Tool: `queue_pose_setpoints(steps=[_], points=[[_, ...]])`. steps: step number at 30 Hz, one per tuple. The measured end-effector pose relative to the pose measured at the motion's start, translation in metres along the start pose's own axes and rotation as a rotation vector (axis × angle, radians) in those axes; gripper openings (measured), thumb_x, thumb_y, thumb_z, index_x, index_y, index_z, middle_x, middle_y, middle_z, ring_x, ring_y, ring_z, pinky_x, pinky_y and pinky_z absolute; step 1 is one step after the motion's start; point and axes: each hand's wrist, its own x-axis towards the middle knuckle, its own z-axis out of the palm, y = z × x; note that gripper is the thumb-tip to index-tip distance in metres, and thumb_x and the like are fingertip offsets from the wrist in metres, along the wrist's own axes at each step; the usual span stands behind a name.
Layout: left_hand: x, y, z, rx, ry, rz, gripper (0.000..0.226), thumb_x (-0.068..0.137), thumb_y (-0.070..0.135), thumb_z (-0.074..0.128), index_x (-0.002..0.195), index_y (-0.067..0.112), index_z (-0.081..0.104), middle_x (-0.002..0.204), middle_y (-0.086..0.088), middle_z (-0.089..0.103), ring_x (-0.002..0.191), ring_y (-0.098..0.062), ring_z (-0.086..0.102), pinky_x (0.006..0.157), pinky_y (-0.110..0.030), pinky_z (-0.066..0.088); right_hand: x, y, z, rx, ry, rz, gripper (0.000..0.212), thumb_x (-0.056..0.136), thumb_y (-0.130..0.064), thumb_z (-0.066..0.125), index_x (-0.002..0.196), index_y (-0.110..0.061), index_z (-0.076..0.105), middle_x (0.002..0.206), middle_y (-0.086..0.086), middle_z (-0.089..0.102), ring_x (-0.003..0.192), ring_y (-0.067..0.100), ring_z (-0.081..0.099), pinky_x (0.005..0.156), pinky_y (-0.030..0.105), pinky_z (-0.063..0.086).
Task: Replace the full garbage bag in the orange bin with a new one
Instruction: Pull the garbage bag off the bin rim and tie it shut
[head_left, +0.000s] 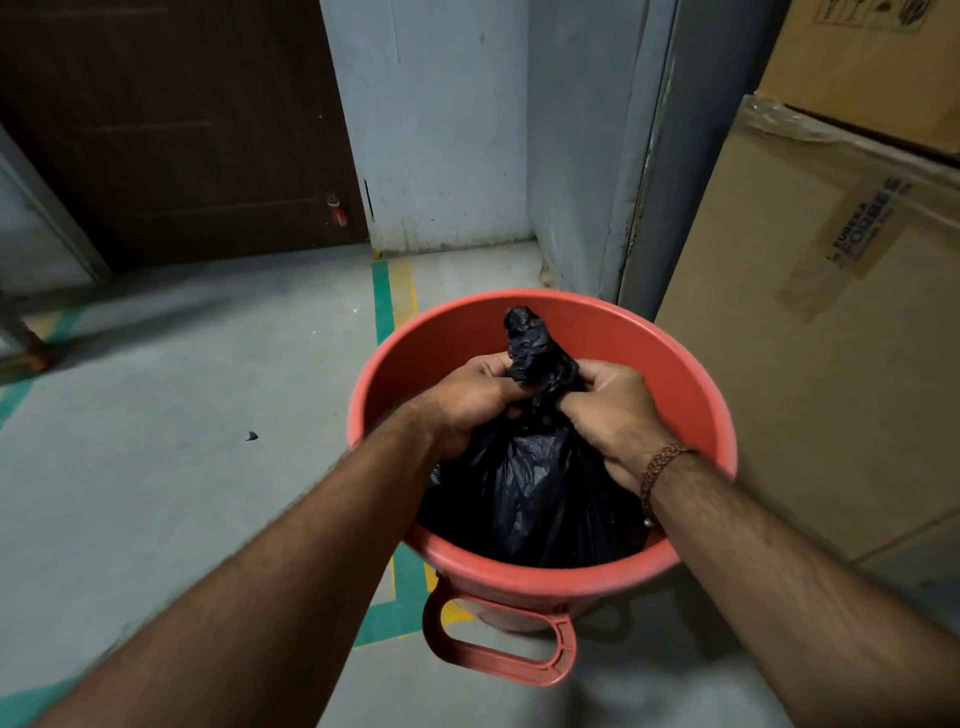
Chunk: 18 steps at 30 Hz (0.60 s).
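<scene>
The black garbage bag (530, 493) sits inside the orange bin (696, 374), filling its lower part. Its gathered neck (535, 348) rises above the body of the bag, with a twisted tip protruding upward between the two hands. The left hand (467, 400) is closed around the neck from the left side; the right hand (613, 410) is closed around it from the right side, fingers curled into the plastic. A braided bracelet (660, 467) circles the right wrist. The bin stands on a grey floor (182, 415), just beside a cardboard box (831, 338).
</scene>
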Motion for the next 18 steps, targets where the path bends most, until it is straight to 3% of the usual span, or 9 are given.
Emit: queue_pose_setpoints(steps=[2,4,8,13,15,18], points=[[0.001,0.0,-0.001,0.051,0.028,-0.008,0.03,0.093,-0.011,0.059,0.086,0.014,0.075,0.072,-0.004,0.071,0.059,-0.011,0.062,0.061,-0.022,0.054,0.0,-0.002,-0.005,0.051,-0.151,0.049,0.035,0.061,0.006,0.077,0.096,-0.002,0.078,0.095,0.023,0.078,0.092,0.04,0.076,0.091,0.055,0.061],[0.0,0.002,-0.001,0.059,0.05,-0.037,0.024,0.093,-0.009,0.059,0.094,0.01,0.073,0.082,-0.011,0.073,0.068,-0.02,0.067,0.067,-0.028,0.057,0.0,-0.002,-0.007,0.103,-0.263,0.084,0.042,0.063,0.007,0.083,0.104,0.004,0.076,0.102,0.026,0.076,0.098,0.04,0.075,0.097,0.051,0.058],[-0.006,0.013,0.004,0.016,0.091,-0.136,0.012,0.08,0.009,0.054,0.075,0.005,0.064,0.062,-0.013,0.058,0.052,-0.021,0.054,0.058,-0.028,0.047,-0.004,0.003,-0.004,0.093,-0.206,0.053,0.033,0.074,-0.001,0.087,0.105,0.001,0.077,0.1,0.02,0.079,0.099,0.036,0.076,0.096,0.047,0.059],[-0.008,0.016,0.003,-0.234,0.051,-0.146,0.048,0.086,0.017,0.028,0.111,-0.009,0.059,0.1,-0.029,0.057,0.061,-0.03,0.045,0.055,-0.027,0.053,0.003,0.005,0.001,0.195,-0.133,0.176,0.017,0.092,-0.005,0.071,0.106,0.004,0.071,0.087,0.022,0.078,0.079,0.031,0.075,0.098,0.05,0.054],[-0.009,0.017,0.006,-0.186,0.076,-0.164,0.044,0.087,0.016,0.028,0.097,-0.008,0.063,0.082,-0.027,0.061,0.055,-0.03,0.046,0.053,-0.028,0.052,0.004,0.005,0.003,0.166,-0.114,0.18,0.02,0.084,-0.004,0.073,0.104,0.002,0.074,0.09,0.02,0.078,0.086,0.035,0.077,0.1,0.052,0.056],[-0.014,0.02,0.008,-0.024,0.11,-0.2,0.041,0.088,0.016,0.036,0.055,0.007,0.059,0.048,-0.011,0.05,0.042,-0.022,0.044,0.045,-0.025,0.038,-0.001,0.001,0.002,0.187,-0.203,0.139,0.03,0.072,0.001,0.084,0.101,0.002,0.077,0.096,0.023,0.078,0.095,0.038,0.076,0.098,0.052,0.057]])
